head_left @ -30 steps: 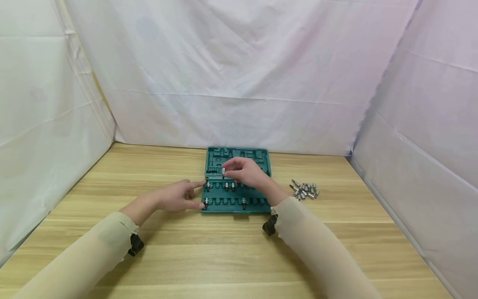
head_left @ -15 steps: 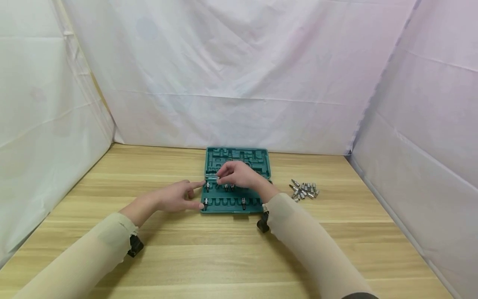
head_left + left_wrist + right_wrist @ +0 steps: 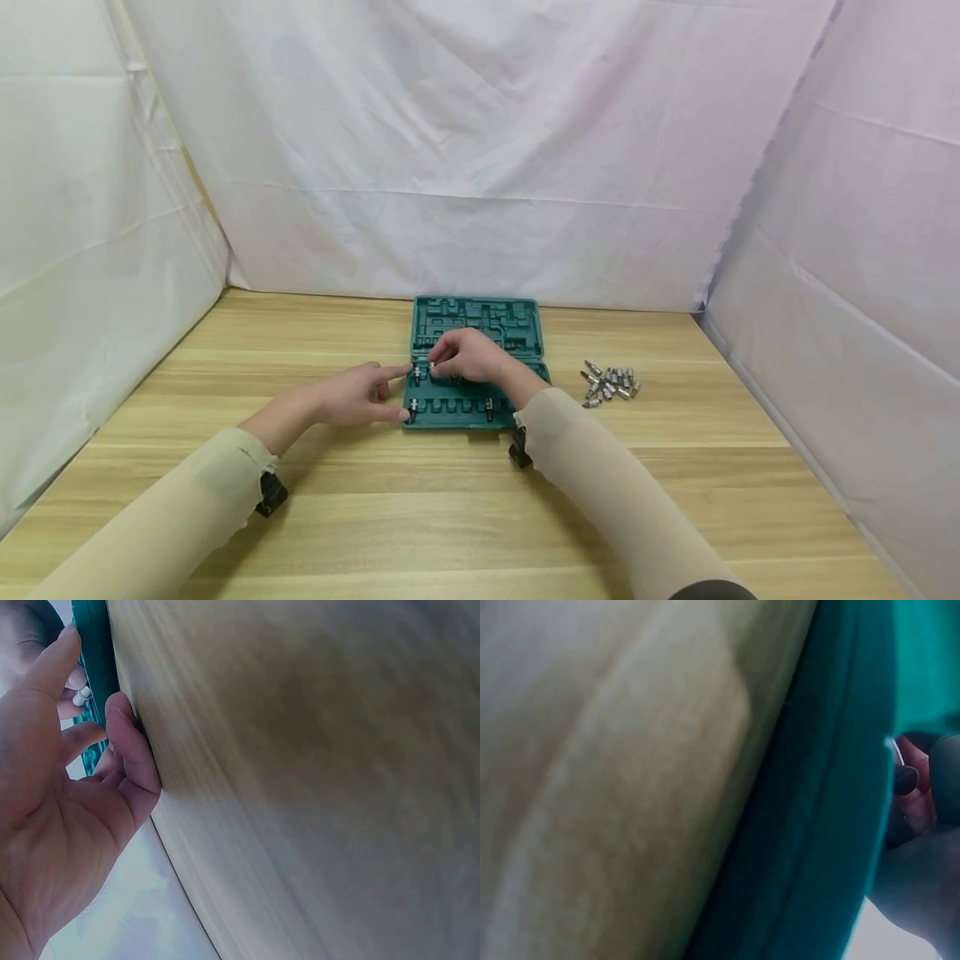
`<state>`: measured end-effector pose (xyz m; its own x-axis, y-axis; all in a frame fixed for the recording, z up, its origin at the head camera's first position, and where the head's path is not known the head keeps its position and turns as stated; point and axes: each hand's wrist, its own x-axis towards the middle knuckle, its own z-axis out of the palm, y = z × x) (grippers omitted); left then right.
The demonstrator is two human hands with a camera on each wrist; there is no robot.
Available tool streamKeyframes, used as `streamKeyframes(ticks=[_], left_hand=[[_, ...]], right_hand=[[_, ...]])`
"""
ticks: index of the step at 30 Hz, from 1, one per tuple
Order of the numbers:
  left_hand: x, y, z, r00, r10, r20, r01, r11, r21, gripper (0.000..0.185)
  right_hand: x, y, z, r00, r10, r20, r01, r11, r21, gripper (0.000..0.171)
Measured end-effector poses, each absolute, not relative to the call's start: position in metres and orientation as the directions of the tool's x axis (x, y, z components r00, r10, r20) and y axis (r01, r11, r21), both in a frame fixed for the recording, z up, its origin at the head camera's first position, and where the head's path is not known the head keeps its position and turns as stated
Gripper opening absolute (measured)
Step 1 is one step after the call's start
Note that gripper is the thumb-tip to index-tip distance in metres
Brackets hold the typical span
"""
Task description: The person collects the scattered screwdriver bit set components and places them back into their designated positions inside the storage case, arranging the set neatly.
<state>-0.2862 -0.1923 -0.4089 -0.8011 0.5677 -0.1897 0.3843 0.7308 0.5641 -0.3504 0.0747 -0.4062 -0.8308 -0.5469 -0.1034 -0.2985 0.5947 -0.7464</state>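
A green tool case (image 3: pixel 476 333) is laid open near the far edge of the wooden tabletop (image 3: pixel 450 517), at its middle. In its near half a few socket bits (image 3: pixel 489 408) are already seated upright in the slots: two in the near row and some in the row behind, partly covered by the right hand, so they cannot be counted exactly. Most slots are seen vacant, and a pile of loose bits (image 3: pixel 611 382) is left on the tabletop, apart from the case's right edge. The filling is therefore judged to be at an early stage, with the greater part of the bits not yet placed.

A small silver bit (image 3: pixel 432 364) is pinched between the thumb and fingertips of the right hand (image 3: pixel 468 357) and is held at the left end of the far row of slots, low over the tray; whether it is already seated cannot be told. The left edge of the case is touched by the left hand (image 3: pixel 358 395), whose forefinger and thumb are extended and laid against the rim, the other fingers loosely bent.

Compared with a second ago, the right hand is found lower and further left: then it was held above the hinge line with the bit raised, now it is brought down to the slot row. The left hand and the pile are unchanged.
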Motion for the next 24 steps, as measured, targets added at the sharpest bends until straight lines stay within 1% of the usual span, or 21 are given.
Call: streamKeyframes(ticks=[5,12,24], left_hand=[[-0.2855,-0.1917,-0.4078,-0.800,0.567,-0.195,0.378,0.729,0.570,0.090],[-0.2836,-0.1917,-0.4062,-0.796,0.572,-0.198,0.377,0.724,0.577,0.089],[-0.2828,-0.1917,-0.4050,-0.791,0.584,-0.182,0.393,0.713,0.580,0.088]], right_hand=[[-0.3496,0.0714,-0.4057,-0.835,-0.537,-0.120,-0.295,0.621,-0.726,0.015],[-0.3491,0.0680,-0.4075,-0.835,-0.537,-0.119,-0.329,0.661,-0.674,0.013],[-0.3501,0.0690,-0.4081,-0.824,-0.559,-0.093,-0.387,0.675,-0.628,0.016]])
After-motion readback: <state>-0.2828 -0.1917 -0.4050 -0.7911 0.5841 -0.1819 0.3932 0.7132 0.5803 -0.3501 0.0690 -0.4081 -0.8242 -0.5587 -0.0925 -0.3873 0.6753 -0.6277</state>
